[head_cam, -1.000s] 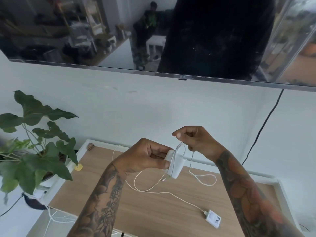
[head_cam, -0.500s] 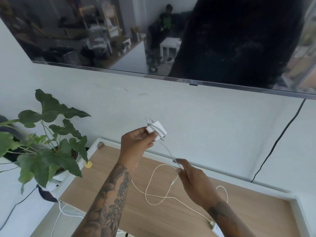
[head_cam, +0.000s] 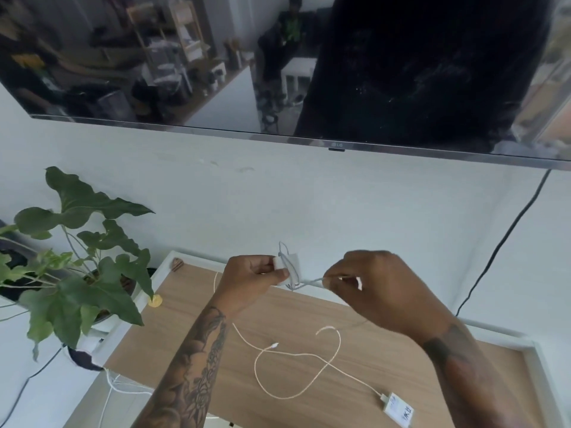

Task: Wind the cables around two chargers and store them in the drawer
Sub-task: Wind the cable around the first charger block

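Left hand raised above the wood-topped desk, fingers curled, pinching a small white block charger at its left end — long axis roughly upright, cable loops around it. Right hand just beside, knuckles up, pinching the thin white cable taut. Second flat white labelled charger lies on the desk, lower right — its cable loose.

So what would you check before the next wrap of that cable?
1. Left hand grips the charger: ok.
2. Right hand pinches the cable: ok.
3. Cable taut between the hands: ok.
4. Earlier turns sit snug on the charger: cannot tell, blurred.
5. Second charger wound: not ok, its cable lies loose on the wooden top.
6. Drawer open: cannot tell, not in view.
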